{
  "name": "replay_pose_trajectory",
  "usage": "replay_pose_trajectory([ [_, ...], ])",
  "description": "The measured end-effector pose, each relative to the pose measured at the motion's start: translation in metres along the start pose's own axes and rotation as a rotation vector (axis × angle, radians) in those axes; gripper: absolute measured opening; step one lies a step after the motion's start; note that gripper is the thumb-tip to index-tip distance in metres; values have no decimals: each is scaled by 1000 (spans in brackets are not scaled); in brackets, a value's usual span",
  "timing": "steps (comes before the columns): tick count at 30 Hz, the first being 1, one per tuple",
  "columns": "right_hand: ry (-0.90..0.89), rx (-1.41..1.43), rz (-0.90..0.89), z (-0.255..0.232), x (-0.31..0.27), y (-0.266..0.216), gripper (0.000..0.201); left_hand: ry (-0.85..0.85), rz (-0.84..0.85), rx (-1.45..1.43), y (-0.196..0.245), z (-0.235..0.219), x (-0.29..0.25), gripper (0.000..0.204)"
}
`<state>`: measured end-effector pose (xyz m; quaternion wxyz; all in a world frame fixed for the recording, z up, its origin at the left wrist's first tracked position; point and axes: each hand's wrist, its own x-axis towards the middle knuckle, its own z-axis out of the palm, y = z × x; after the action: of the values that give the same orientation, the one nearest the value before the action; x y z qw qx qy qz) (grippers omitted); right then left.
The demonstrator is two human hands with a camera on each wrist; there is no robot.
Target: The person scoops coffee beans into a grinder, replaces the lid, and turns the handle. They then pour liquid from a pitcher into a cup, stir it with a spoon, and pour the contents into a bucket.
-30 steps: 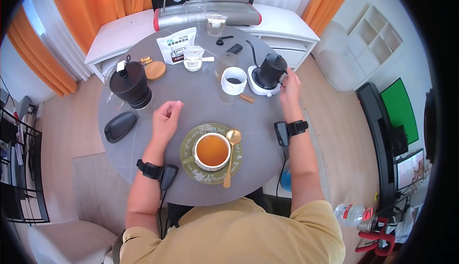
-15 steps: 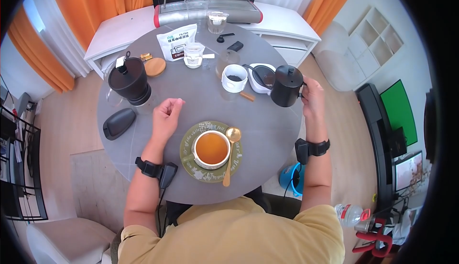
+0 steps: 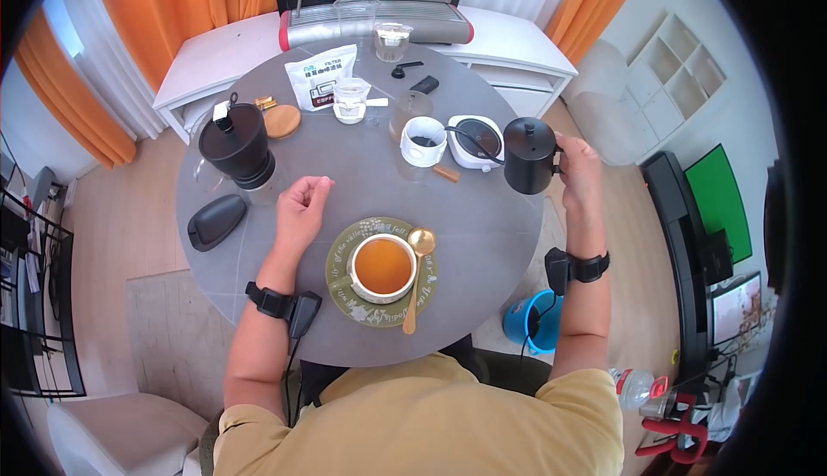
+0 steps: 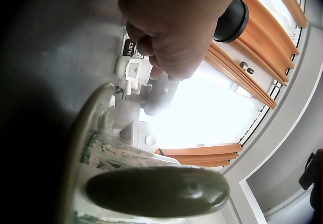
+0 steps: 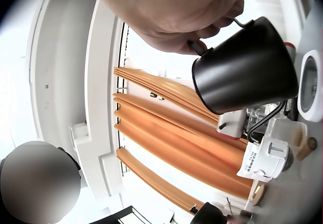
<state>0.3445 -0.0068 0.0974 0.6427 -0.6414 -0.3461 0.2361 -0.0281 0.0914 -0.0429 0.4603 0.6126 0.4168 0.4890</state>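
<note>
My right hand (image 3: 581, 170) grips the handle of a black gooseneck kettle (image 3: 529, 157) near the table's right edge. The right wrist view also shows the kettle (image 5: 247, 70) lifted, its thin spout low. The spout reaches left, its tip by the rim of a white cup (image 3: 422, 152) holding something dark. The kettle's white base (image 3: 475, 159) stands bare between them. My left hand (image 3: 301, 205), fingers loosely curled and holding nothing, lies left of a green saucer (image 3: 345, 299). On that saucer are a cup of amber liquid (image 3: 384, 267) and a gold spoon (image 3: 413, 295).
A dark grinder (image 3: 234, 144), a wooden lid (image 3: 281, 121) and a black case (image 3: 216, 223) are at the left. Behind stand a white coffee bag (image 3: 310, 71), a small glass vessel (image 3: 350, 105) and an espresso machine (image 3: 375, 24). A blue bin (image 3: 515, 325) is below the right edge.
The right hand has lifted the kettle off its base and moved it right and towards me; its spout has swung from behind the base to beside the white cup. The left hand has barely moved.
</note>
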Motion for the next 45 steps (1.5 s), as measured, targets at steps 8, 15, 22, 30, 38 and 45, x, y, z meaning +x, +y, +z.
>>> replay_pose_trajectory([
  [8,12,20,-2,3,4,-8,22,-6,0,6,2,0,-1,21],
  [15,-17,52,13,7,4,-11,17,37,46,-29,-1,4,0,21],
  [22,-14,25,37,2,-2,-15,19,-14,-1,-4,1,0,-1,21],
  [30,-1,65,-14,-5,0,-16,20,-18,-1,-18,-2,0,0,21],
  [38,9,72,-2,2,2,-17,17,-24,-16,-8,-2,0,0,21],
  [45,7,66,-2,6,5,-16,19,28,52,-47,-1,4,0,21],
])
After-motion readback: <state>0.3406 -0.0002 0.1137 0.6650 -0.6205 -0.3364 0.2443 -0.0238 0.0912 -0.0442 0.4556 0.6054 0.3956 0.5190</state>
